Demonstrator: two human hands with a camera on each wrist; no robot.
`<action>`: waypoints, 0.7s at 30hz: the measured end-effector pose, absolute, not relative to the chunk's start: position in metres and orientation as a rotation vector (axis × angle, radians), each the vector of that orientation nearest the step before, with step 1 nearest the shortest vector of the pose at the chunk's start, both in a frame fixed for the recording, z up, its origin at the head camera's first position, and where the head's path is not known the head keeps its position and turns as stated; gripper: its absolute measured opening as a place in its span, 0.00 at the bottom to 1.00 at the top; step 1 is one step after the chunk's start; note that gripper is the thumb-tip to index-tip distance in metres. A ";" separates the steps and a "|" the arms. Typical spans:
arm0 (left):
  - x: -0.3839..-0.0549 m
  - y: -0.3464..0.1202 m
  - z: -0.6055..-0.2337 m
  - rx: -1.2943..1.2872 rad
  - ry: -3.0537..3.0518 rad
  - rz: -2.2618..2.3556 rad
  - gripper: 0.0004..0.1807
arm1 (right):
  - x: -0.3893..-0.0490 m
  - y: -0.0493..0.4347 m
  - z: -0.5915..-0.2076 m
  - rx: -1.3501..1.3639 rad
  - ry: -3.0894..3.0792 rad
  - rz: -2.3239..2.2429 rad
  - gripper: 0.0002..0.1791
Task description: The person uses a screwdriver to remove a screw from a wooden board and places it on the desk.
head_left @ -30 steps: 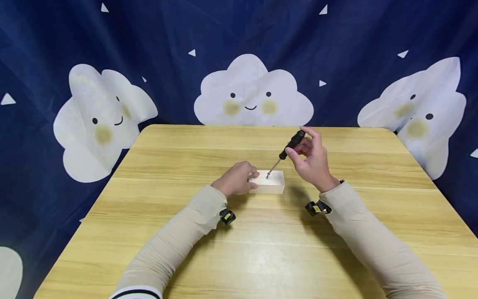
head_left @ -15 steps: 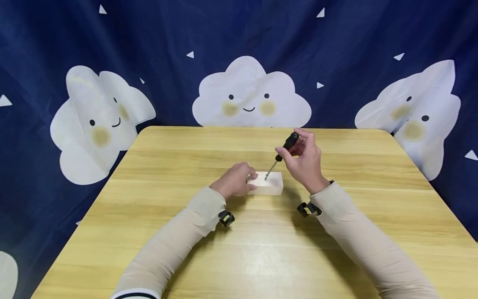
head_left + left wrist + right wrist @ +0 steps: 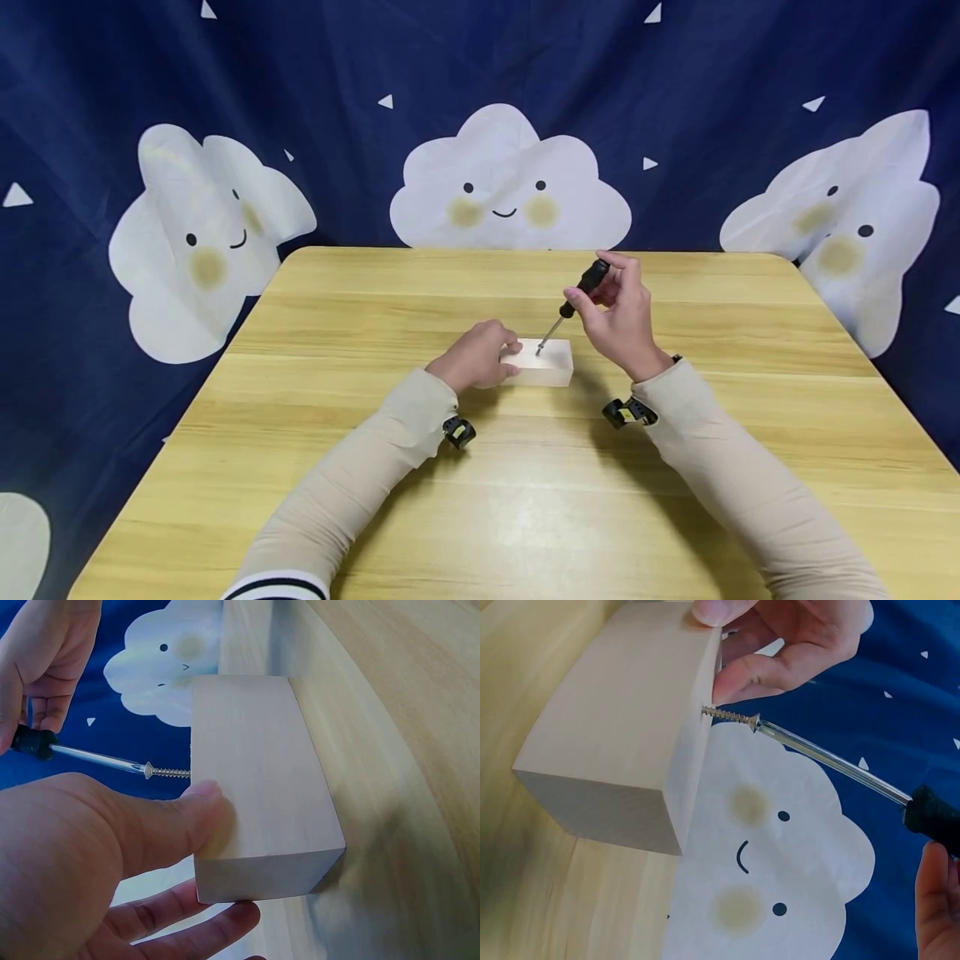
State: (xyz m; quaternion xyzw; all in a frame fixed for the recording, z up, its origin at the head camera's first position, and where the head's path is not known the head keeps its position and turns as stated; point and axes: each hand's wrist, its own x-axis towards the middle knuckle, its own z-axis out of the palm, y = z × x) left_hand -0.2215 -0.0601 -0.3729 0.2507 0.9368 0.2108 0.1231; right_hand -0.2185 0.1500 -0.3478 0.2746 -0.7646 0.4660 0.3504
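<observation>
A pale wooden block [image 3: 555, 358] lies on the table, and my left hand [image 3: 474, 357] grips its left end, thumb on the near side. From the block's top face stands a screw [image 3: 731, 716], much of its threaded shank showing above the wood. My right hand [image 3: 621, 321] holds a screwdriver [image 3: 583, 290] by its black handle, tilted up to the right, a finger over the handle's end. In the left wrist view the steel shaft [image 3: 97, 756] meets the screw's head.
The wood-grain table [image 3: 300, 467] spreads around the block. Behind it hangs a dark blue curtain [image 3: 337, 50] printed with white clouds [image 3: 510, 167]. A small black camera is strapped to each wrist over beige sleeves [image 3: 390, 433].
My right hand and the screwdriver handle shift slightly left, then a little back to the right, with the tip staying at the screw. The left hand keeps its grip on the block.
</observation>
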 end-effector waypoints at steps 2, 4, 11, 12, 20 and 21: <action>-0.221 -0.060 -0.372 0.731 2.729 0.629 0.15 | -0.219 0.153 -0.348 0.738 -1.972 1.222 0.31; -0.221 -0.060 -0.372 0.731 2.724 0.642 0.14 | -0.218 0.155 -0.347 0.784 -1.967 1.255 0.31; -0.219 -0.064 -0.376 0.709 2.714 0.636 0.20 | -0.216 0.154 -0.351 0.854 -1.994 1.279 0.35; -0.219 -0.064 -0.376 0.714 2.715 0.643 0.20 | -0.216 0.153 -0.351 0.828 -1.988 1.261 0.35; -0.221 -0.061 -0.373 0.745 2.724 0.630 0.19 | -0.220 0.148 -0.345 0.745 -1.917 1.199 0.29; -0.221 -0.060 -0.372 0.748 2.725 0.629 0.19 | -0.220 0.147 -0.344 0.752 -1.914 1.193 0.29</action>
